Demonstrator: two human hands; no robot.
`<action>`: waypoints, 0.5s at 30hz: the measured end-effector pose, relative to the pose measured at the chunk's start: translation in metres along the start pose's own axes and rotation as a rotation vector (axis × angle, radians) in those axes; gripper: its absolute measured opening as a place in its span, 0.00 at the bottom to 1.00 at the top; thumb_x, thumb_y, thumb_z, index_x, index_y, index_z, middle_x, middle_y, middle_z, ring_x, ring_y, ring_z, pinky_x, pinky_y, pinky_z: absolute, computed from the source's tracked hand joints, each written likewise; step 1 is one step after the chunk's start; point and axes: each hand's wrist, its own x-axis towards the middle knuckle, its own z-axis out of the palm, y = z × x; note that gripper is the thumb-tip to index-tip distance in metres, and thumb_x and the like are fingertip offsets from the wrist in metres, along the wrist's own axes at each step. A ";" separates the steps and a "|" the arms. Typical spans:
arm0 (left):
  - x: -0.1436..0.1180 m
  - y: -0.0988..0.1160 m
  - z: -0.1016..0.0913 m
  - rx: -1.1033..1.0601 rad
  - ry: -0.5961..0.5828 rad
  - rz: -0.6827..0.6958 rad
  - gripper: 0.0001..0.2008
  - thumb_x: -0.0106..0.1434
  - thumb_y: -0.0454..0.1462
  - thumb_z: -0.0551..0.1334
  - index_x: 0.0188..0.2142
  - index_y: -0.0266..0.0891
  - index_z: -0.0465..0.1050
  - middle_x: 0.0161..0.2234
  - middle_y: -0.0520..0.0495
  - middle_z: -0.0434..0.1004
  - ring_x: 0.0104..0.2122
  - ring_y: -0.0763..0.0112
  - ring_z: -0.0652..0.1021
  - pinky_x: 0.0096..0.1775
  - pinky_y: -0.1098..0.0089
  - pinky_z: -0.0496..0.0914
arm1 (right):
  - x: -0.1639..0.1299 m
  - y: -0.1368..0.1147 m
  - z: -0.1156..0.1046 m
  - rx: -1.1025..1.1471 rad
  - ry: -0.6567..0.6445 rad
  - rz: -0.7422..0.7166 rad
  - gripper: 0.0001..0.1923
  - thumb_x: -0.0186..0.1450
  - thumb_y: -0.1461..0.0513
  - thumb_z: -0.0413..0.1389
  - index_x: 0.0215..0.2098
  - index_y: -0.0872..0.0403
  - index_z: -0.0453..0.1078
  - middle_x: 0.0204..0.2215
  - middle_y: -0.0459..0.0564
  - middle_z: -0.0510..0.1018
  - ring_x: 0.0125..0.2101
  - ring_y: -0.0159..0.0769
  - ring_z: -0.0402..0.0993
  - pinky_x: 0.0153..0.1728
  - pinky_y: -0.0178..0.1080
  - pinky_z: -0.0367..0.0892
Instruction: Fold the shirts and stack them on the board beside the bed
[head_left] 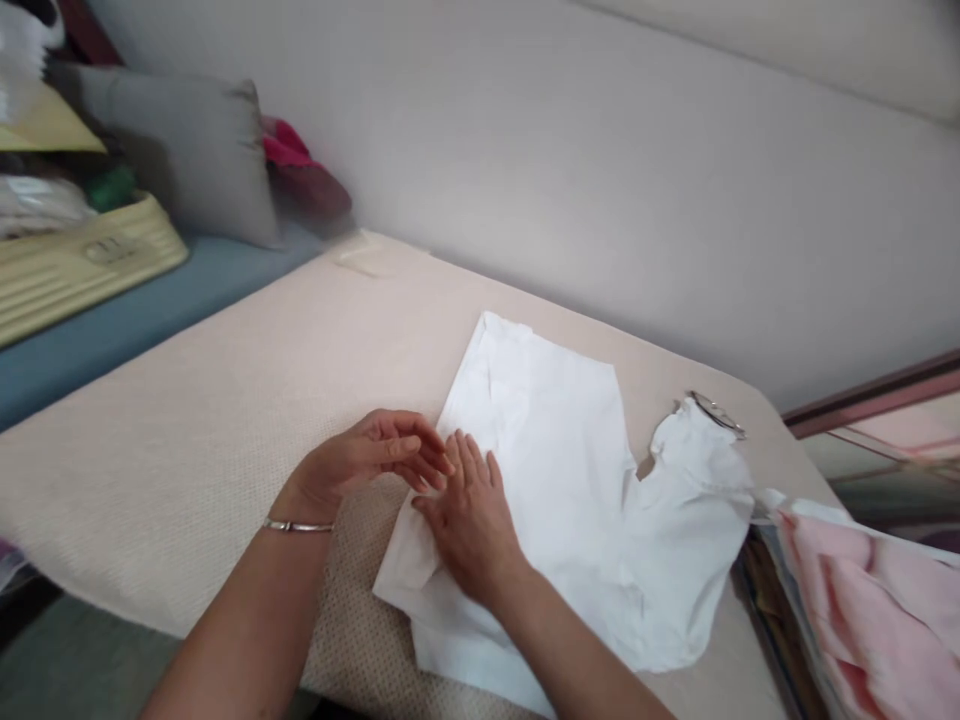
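A big, soft, cream padded cushion top point(187, 430) carries the work; it looks like a sofa seat or bed, so it keeps that name. Behind it stands a tall pale grey padded back point(600, 170).

On the cushion top, near its right edge and front edge, lies a white cotton garment point(570, 480), spread mostly flat. One part of it bends off toward the right corner, where a small shiny metal ring point(718, 412) sits at its end.

At the far left corner are a grey square pillow point(195, 160), a ribbed yellow plastic basket point(82, 265) and a blue mat point(150, 300). Past the right edge lies a pile of pink cloth point(877, 610).

The right hand point(469, 520) lies open and flat on the left part of the white garment, pressing it down. The left hand point(375, 455) rests just beside it at the garment's left edge, fingers loosely curled and touching the cloth; its grip is not closed on anything I can see. A thin silver bangle point(298, 526) is on the left wrist.

I think the step in hand is smoothing and folding the garment's left edge. The next move seems to call for a pinch on that edge while the flat hand holds the cloth in place.
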 end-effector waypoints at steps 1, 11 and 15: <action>0.001 -0.002 -0.002 -0.006 0.012 -0.009 0.17 0.69 0.44 0.63 0.51 0.34 0.75 0.47 0.32 0.82 0.45 0.57 0.83 0.44 0.63 0.77 | -0.004 -0.004 -0.002 0.023 0.006 -0.020 0.39 0.73 0.48 0.50 0.73 0.61 0.49 0.72 0.63 0.50 0.73 0.53 0.37 0.69 0.61 0.43; 0.021 -0.019 0.002 0.172 0.330 -0.271 0.23 0.58 0.49 0.72 0.48 0.39 0.76 0.48 0.38 0.82 0.50 0.56 0.80 0.52 0.60 0.74 | -0.101 0.038 -0.073 0.201 -0.056 0.057 0.15 0.70 0.56 0.55 0.52 0.53 0.70 0.49 0.55 0.79 0.47 0.44 0.78 0.45 0.43 0.73; 0.035 -0.022 0.006 0.334 0.500 -0.361 0.22 0.57 0.55 0.69 0.38 0.40 0.74 0.37 0.43 0.83 0.39 0.60 0.82 0.43 0.63 0.76 | -0.164 0.113 -0.091 -0.052 -0.099 0.517 0.18 0.73 0.53 0.47 0.33 0.52 0.73 0.29 0.56 0.81 0.29 0.48 0.80 0.30 0.44 0.69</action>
